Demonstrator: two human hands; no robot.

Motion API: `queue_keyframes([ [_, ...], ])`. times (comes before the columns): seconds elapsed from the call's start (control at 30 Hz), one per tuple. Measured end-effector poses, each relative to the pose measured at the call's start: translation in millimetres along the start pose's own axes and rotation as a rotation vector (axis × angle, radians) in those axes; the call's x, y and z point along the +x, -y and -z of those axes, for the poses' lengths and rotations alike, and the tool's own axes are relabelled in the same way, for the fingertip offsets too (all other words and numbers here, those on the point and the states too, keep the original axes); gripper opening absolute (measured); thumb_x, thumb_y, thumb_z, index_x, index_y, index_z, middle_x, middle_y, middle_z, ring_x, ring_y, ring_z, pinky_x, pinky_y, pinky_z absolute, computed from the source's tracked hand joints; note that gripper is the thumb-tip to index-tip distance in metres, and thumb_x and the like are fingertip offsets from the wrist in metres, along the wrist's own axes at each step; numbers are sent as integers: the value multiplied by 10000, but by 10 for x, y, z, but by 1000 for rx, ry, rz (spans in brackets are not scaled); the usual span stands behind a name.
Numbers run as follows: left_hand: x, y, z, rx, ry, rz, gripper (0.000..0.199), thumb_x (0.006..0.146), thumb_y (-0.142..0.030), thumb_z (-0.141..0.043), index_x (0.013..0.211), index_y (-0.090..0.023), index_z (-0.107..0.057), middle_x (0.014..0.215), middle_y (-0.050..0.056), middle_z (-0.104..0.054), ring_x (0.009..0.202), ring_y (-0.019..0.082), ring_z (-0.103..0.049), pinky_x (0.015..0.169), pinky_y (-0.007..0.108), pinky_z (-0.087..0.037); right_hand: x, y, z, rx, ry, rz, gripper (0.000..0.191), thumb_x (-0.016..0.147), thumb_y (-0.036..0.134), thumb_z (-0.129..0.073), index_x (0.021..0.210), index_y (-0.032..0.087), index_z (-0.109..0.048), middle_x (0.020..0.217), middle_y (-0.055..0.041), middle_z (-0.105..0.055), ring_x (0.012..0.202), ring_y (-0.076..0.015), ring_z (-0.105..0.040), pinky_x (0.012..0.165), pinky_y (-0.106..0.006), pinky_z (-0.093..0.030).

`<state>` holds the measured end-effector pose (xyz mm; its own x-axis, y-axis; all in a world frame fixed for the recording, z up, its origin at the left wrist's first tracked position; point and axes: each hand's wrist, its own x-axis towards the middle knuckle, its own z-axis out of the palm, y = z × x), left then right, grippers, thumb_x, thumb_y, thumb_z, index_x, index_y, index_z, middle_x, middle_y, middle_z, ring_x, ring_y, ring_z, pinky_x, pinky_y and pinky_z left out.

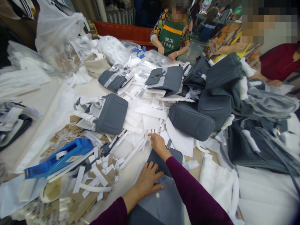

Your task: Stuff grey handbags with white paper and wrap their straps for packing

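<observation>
1. Left hand (147, 182): open wide, fingers spread, resting flat on a two-tone grey faux-leather handbag (159, 203) at the table's near edge.
2. Right hand (159, 145): fingers narrowed on white paper strips (150, 135), grip unclear, just beyond the bag's dark grey flap (161, 162).
3. Left: a blue tape dispenser (58, 157). Right: piled dark grey handbags (191, 120).

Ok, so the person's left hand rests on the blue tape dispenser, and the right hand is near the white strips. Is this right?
No: the head view shows the left hand resting on a grey bag, not the dispenser; the rest stands.
</observation>
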<state>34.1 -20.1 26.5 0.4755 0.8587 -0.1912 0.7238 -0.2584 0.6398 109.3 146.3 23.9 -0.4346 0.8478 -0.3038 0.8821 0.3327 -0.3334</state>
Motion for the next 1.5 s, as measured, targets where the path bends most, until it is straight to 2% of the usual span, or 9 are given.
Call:
queue_keyframes([
  [0.1,6,22,-39,21,3,0,550,787,-678,-538,1215,-333,-558,1116,66,-522,1049,296,-428,901,468,-331,-63,164,-108,-4,14,39,306,942,237,-413,1193,281,-583,1049,-51,-661,912,-187,-633,705,-271,-412],
  [0.27,13,34,-59,37,-9,-14,567,773,-669,-569,1231,-335,-545,1120,66,-527,1021,285,-442,885,462,-342,-121,305,35,28,-29,-135,213,934,284,-447,1078,245,-600,975,-59,-679,882,-195,-634,676,-272,-378],
  [0.37,11,18,-45,30,-20,-4,566,754,-646,-616,1197,-301,-548,1116,53,-532,1051,282,-441,921,453,-338,-317,132,245,61,20,-167,183,901,230,-483,1048,258,-589,925,-38,-689,857,-200,-638,647,-269,-343],
  [0.5,13,-5,-30,31,-34,24,597,750,-627,-635,1176,-225,-523,1134,65,-533,1088,284,-437,976,450,-316,-715,-321,389,66,55,-184,366,852,225,-582,1205,221,-487,815,-19,-677,765,-189,-626,614,-264,-310],
  [0.67,23,-23,-27,90,-23,28,524,755,-603,-644,1073,-202,-535,1086,66,-538,1058,286,-454,944,435,-341,-1263,-627,104,93,-13,-170,79,856,190,-582,922,224,-612,847,-2,-643,801,-163,-585,655,-257,-331],
  [0.9,22,-88,-7,156,-68,-6,457,743,-534,-697,1010,-202,-531,1050,55,-552,1026,276,-473,952,444,-333,-1607,-520,-304,197,-153,-65,135,854,100,-552,804,194,-636,842,-33,-581,884,-188,-508,769,-275,-370],
  [1.13,14,-88,-26,155,-135,4,511,698,-529,-733,1036,-210,-522,1222,89,-508,1163,308,-428,1045,506,-257,-1785,-524,-365,418,-115,-54,254,921,135,-451,824,196,-677,861,-51,-589,869,-188,-516,787,-299,-413],
  [1.37,16,-102,-3,99,-132,39,505,706,-508,-722,1053,-207,-510,1104,61,-555,1095,283,-462,1051,502,-262,-1852,-462,-415,548,-107,-14,234,830,107,-553,1021,207,-643,970,-60,-635,962,-210,-554,866,-326,-441],
  [1.5,8,-83,10,50,-132,-23,343,848,-387,-595,1130,-215,-501,1131,59,-559,1110,255,-455,1073,483,-242,-1876,-439,-454,557,-137,-67,298,779,54,-553,1026,211,-612,960,-38,-650,942,-198,-565,869,-325,-420],
])
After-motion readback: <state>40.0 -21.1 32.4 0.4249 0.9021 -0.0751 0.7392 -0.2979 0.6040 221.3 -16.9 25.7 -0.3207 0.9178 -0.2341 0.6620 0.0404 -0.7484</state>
